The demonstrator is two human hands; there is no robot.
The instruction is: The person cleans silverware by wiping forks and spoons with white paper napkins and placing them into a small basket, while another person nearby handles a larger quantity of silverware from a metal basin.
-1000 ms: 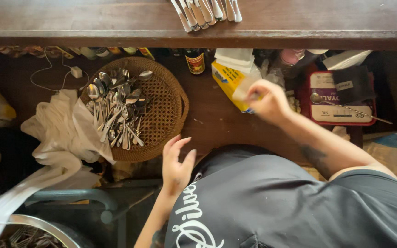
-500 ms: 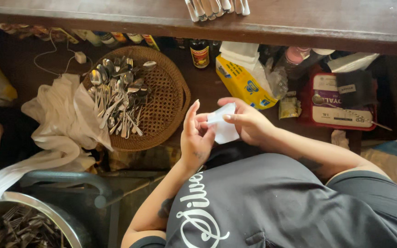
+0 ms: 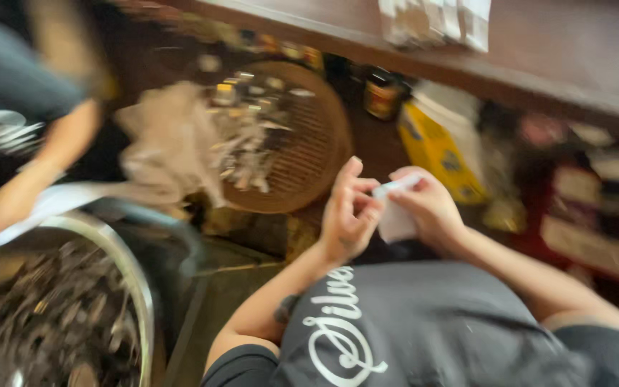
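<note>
White paper napkin (image 3: 395, 218) pinched between both hands, left hand (image 3: 349, 211) and right hand (image 3: 430, 208) closed on its edges. Woven basket (image 3: 317, 143) of cutlery just beyond the left hand; view blurred.

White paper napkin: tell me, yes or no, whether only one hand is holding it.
No: both the left hand and right hand grip the white paper napkin.

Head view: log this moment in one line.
left hand: on white paper | right hand: holds white paper | round woven tray: behind | frame: blurred

Restaurant back area: cutlery basket (image 3: 302, 136), metal tub (image 3: 120, 258) (cutlery inside).
</note>
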